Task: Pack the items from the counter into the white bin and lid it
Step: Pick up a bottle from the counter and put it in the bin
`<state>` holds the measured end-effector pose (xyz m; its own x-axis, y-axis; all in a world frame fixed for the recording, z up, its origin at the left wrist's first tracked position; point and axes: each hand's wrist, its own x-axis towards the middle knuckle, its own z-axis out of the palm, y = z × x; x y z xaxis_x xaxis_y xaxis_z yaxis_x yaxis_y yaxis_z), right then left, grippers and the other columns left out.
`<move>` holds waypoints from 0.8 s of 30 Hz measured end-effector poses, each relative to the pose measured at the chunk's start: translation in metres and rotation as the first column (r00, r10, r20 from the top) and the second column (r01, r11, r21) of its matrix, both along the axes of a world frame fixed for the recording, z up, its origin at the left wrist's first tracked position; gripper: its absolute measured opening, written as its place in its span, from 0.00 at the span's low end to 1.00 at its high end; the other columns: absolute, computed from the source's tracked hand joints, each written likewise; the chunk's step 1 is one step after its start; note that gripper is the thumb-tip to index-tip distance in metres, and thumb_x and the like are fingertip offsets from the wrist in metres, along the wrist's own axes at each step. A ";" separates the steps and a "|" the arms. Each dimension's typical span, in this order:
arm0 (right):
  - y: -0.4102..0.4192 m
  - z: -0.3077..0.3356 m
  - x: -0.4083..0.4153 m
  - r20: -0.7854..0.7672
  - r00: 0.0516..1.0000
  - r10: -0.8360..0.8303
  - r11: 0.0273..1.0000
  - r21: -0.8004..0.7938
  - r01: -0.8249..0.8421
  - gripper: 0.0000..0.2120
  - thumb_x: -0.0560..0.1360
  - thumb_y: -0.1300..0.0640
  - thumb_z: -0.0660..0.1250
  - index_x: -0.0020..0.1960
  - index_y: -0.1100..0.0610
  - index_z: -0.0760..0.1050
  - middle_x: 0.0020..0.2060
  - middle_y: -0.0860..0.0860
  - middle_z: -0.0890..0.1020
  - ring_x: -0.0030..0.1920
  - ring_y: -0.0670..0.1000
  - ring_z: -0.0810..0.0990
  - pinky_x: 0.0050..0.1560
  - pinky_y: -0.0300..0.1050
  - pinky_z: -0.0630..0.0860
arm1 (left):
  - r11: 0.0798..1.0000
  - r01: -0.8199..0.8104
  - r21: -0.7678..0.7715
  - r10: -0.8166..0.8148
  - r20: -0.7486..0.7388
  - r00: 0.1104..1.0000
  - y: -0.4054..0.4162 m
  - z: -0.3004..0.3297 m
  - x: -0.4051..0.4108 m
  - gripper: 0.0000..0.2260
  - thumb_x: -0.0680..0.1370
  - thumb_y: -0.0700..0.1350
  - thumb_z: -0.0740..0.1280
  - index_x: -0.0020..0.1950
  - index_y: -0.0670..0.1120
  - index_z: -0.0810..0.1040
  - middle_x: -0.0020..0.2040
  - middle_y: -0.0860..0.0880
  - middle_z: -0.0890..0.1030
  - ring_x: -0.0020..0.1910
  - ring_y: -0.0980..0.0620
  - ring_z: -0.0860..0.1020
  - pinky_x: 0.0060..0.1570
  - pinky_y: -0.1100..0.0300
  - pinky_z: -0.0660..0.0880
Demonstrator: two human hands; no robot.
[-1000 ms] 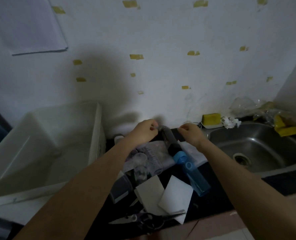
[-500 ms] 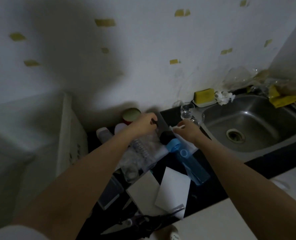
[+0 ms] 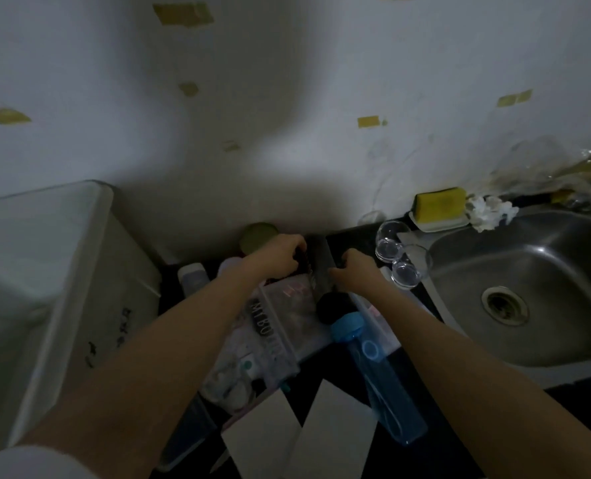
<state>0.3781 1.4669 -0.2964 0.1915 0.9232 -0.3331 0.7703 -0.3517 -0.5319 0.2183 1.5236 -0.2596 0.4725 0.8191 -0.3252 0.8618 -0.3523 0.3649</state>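
The white bin [image 3: 80,271] stands open at the left end of the dark counter. Both hands meet at the back of the counter over a dark grey bottle [image 3: 318,271] with a black cap [image 3: 332,307]. My left hand [image 3: 277,257] grips its far left side with curled fingers. My right hand [image 3: 353,271] holds its right side. Below them lie a clear bottle with black lettering [image 3: 270,326], a blue bottle [image 3: 380,382] and two white cards [image 3: 325,437]. No lid is in view.
A green-topped can [image 3: 258,235] and a small white bottle [image 3: 194,276] stand by the wall. Two clear glasses [image 3: 396,254] sit beside the steel sink [image 3: 536,271]. A yellow sponge [image 3: 439,203] rests in its tray behind the sink.
The view has dropped closer to the counter, so the bin now sits further left in frame. Both hands stay on the dark bottle, which looks more upright.
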 end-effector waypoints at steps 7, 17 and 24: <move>0.041 -0.037 -0.004 -0.017 1.000 -0.009 0.988 -0.155 0.006 0.26 0.72 0.42 0.66 0.57 0.63 0.72 0.55 0.61 0.78 0.57 0.61 0.76 0.54 0.51 0.73 | 0.998 -0.032 -0.062 0.030 -0.031 0.999 0.039 -0.028 0.002 0.18 0.75 0.36 0.64 0.66 0.41 0.70 0.62 0.40 0.74 0.59 0.44 0.73 0.51 0.59 0.70; 0.047 -0.056 -0.010 -0.076 0.997 -0.025 0.986 -0.168 0.012 0.32 0.67 0.42 0.70 0.61 0.60 0.64 0.59 0.59 0.76 0.58 0.59 0.75 0.59 0.53 0.72 | 0.996 -0.008 -0.091 0.000 -0.080 0.997 0.043 -0.044 -0.009 0.24 0.76 0.38 0.64 0.71 0.42 0.63 0.63 0.38 0.71 0.60 0.42 0.72 0.56 0.55 0.72; 0.054 -0.009 -0.013 -0.247 0.962 0.112 0.992 0.090 -0.092 0.32 0.68 0.51 0.73 0.67 0.59 0.66 0.60 0.57 0.77 0.57 0.56 0.76 0.47 0.38 0.68 | 0.938 0.102 0.332 -0.029 -0.218 0.976 0.036 -0.007 -0.017 0.33 0.76 0.42 0.64 0.76 0.51 0.52 0.71 0.37 0.57 0.68 0.37 0.63 0.65 0.46 0.64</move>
